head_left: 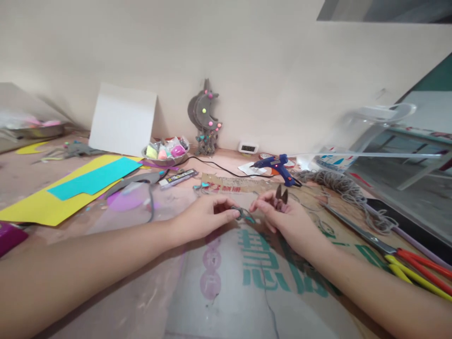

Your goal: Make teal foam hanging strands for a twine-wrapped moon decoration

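My left hand [212, 216] pinches a small grey piece of yarn [242, 212] between thumb and fingertips. A little teal piece [250, 219] hangs at its end, too blurred to make out its shape. My right hand [282, 214] is curled just right of it, with small thread snips [281, 193] tucked in the palm, dark blades pointing up. Its thumb and forefinger are close to the yarn; whether they touch it I cannot tell. Beneath both hands lies a printed plastic sheet [212, 310] over brown cardboard, and a thin grey strand [270, 306] trails across it.
A blue glue gun [277, 165] stands behind my hands, its cord running left. Grey yarn [335, 186] and red-yellow-handled scissors [388, 249] lie right. Yellow sheet [45, 207] and teal sheet [95, 179] lie left. A moon ornament [205, 113] leans against the wall beside a bowl [165, 159].
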Demonstrator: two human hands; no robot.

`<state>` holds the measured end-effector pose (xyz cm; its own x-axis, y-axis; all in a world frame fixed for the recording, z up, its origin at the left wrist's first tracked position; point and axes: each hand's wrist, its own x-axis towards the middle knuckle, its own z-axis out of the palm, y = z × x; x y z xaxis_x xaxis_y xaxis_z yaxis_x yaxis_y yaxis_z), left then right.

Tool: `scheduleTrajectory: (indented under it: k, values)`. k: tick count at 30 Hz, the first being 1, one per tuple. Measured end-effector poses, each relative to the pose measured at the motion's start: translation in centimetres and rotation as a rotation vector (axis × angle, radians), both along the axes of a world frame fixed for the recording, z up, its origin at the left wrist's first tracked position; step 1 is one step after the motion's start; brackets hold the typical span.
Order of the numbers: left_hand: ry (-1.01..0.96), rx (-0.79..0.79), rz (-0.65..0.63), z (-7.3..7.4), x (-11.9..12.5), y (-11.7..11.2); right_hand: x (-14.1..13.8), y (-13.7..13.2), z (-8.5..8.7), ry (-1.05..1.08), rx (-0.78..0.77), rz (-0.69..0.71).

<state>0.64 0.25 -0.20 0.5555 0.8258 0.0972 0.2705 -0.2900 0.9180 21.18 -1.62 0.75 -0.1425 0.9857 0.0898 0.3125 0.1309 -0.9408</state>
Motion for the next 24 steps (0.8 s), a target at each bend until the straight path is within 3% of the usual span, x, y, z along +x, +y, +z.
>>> scheduleTrajectory:
  k: [4,8,13,15,19,22,24]
  values:
    - [0.032,-0.053,0.021,0.3,0.0,-0.2,1.4,1.5,0.4,0.110,0.161,-0.211]
    - [0.022,-0.046,0.025,0.4,0.0,-0.2,3.1,2.5,2.3,0.310,0.265,-0.384]
    - [-0.002,-0.085,0.022,0.5,0.0,-0.4,4.9,2.1,6.2,0.444,0.316,-0.299]
    - [0.005,-0.119,0.019,0.5,0.1,-0.5,5.4,2.0,7.0,0.452,0.341,-0.303]
    - [0.000,-0.115,0.010,0.3,0.1,-0.4,5.1,2.1,6.0,0.323,0.319,-0.305]
    - [-0.017,-0.050,0.003,0.1,0.1,-0.1,3.8,1.7,4.7,0.246,0.225,-0.174]
    - [-0.022,-0.041,0.001,0.0,0.1,0.0,2.8,0.9,4.8,0.199,0.221,-0.123]
